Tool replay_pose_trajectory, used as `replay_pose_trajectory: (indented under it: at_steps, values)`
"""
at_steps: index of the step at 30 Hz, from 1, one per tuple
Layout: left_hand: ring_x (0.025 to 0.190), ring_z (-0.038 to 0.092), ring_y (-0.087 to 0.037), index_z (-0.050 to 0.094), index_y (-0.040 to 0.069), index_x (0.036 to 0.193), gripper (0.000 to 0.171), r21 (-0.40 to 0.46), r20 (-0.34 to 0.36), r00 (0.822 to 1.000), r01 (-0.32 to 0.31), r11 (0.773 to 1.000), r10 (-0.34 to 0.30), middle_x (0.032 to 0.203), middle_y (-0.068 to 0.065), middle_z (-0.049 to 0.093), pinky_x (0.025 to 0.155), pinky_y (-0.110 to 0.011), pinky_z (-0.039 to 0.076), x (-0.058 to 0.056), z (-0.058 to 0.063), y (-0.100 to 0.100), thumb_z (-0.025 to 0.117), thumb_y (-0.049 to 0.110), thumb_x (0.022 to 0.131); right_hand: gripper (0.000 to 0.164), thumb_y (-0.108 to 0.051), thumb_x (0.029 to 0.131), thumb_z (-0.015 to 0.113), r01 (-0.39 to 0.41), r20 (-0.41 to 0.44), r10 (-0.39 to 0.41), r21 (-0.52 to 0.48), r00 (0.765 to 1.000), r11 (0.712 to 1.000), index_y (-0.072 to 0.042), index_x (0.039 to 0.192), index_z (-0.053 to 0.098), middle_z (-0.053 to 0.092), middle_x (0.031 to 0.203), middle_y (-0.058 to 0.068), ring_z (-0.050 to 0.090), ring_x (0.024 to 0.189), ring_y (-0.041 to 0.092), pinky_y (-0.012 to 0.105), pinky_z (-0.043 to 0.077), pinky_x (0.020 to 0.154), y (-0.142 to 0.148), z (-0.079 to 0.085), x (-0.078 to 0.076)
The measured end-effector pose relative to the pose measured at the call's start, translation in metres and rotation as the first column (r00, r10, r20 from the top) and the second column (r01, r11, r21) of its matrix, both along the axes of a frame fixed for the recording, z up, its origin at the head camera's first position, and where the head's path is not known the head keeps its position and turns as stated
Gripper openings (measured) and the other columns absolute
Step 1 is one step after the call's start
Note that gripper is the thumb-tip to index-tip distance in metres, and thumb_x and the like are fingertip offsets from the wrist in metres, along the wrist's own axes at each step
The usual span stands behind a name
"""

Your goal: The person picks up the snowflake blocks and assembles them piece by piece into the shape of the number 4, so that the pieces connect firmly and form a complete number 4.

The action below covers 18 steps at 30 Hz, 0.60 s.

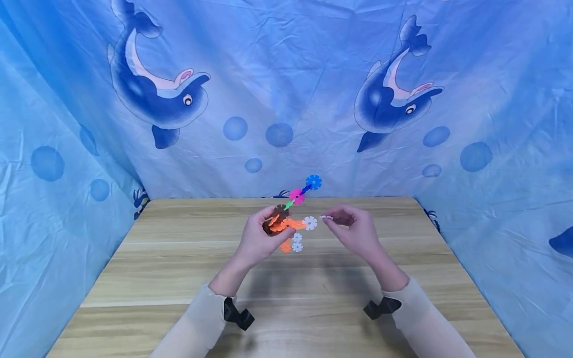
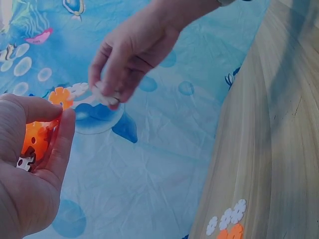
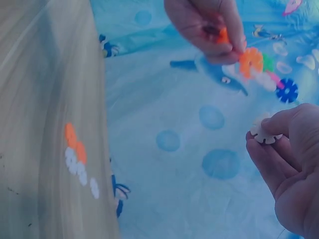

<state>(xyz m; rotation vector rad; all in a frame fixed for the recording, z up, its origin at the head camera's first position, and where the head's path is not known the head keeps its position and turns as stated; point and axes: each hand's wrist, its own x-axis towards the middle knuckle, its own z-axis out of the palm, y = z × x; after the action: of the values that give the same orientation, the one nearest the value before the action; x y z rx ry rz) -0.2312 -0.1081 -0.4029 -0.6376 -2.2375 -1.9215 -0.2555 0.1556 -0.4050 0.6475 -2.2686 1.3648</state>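
My left hand (image 1: 257, 241) grips a chain of notched plastic snowflake discs over the table. Its orange discs (image 1: 288, 225) sit between the fingers and thumb, and a white disc (image 1: 310, 223) sticks out on the right. From a brown disc (image 1: 281, 212) the chain climbs through green (image 1: 289, 204) and pink (image 1: 297, 197) to a blue disc (image 1: 314, 182) at the top. A separate white disc (image 3: 265, 137) is pinched between thumb and fingers of my right hand (image 1: 355, 231), a small gap away from the chain's white end. Part of the chain is hidden by the left hand.
Below the hands, several loose white discs (image 3: 82, 174) and orange discs (image 3: 70, 134) lie on the wooden table (image 1: 170, 268). A blue dolphin-print cloth (image 1: 286, 89) hangs behind the table and along both sides. Each forearm wears a black wrist camera (image 1: 237, 314).
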Motion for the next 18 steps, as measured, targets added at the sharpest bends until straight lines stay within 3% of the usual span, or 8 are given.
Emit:
replay_pose_trajectory:
  at_steps: [9,14,18]
  values:
    - [0.096,0.078,-0.022,0.070,0.004,0.125,0.038,0.005,0.004,1.000,-0.006,1.000,0.006,0.118,-0.018,0.073,0.084,-0.026,0.066,-0.0011,0.0007,0.0012,0.084,0.009,0.090,0.020,0.011,0.087,0.080,-0.131,-0.120,0.125,-0.046,0.985,0.990,-0.006,0.098,0.080,0.082,0.096,0.010,0.077,0.088,0.004,0.023,0.065,0.083,-0.0021,0.0052,0.0095]
    - [0.095,0.077,-0.021,0.069,0.003,0.127,0.038,0.004,0.000,1.000,-0.009,1.000,0.009,0.120,-0.018,0.073,0.084,-0.026,0.066,-0.0017,-0.0001,0.0017,0.083,0.008,0.091,0.022,0.012,0.085,0.081,-0.165,-0.188,0.157,-0.028,0.970,0.986,-0.005,0.098,0.080,0.082,0.097,0.012,0.080,0.091,0.012,0.024,0.065,0.086,-0.0022,0.0049,0.0100]
    - [0.094,0.077,-0.020,0.069,0.001,0.126,0.039,0.004,-0.003,1.000,-0.011,1.000,0.011,0.119,-0.019,0.073,0.084,-0.026,0.066,-0.0027,-0.0007,0.0026,0.083,0.008,0.091,0.023,0.011,0.085,0.082,-0.141,-0.235,0.140,0.015,0.962,0.990,-0.007,0.098,0.081,0.082,0.098,0.011,0.080,0.092,0.019,0.020,0.063,0.089,-0.0018,0.0055,0.0099]
